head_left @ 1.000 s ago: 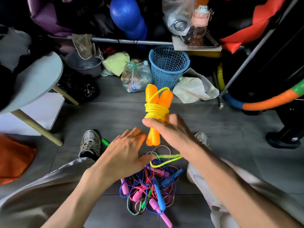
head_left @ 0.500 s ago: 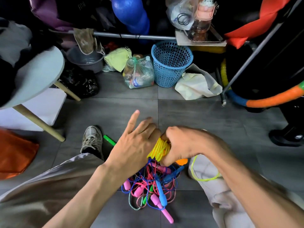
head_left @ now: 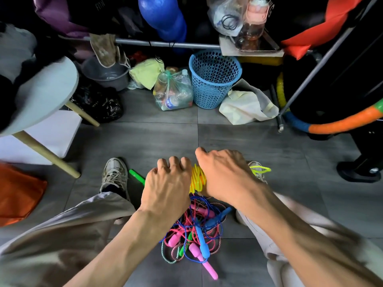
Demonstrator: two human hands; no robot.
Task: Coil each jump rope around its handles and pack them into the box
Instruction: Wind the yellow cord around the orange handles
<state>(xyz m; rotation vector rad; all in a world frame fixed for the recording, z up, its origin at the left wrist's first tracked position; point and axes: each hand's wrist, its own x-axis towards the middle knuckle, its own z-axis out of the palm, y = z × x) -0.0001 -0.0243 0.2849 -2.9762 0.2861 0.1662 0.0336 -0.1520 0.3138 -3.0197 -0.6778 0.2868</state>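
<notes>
Low over the floor, both hands' fingers clenched on the yellow rope bundle [head_left: 197,179], left hand [head_left: 167,187], right hand [head_left: 223,175], rope pile [head_left: 194,230] just beneath.

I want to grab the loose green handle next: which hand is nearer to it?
Left. The left hand sits just right of the green handle, nearly touching; the right hand is farther right, beyond the yellow rope.

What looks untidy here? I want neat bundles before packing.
A loose loop of yellow cord sticks out past the right hand, not yet wound onto the yellow rope bundle. The other ropes lie tangled on the floor.
</notes>
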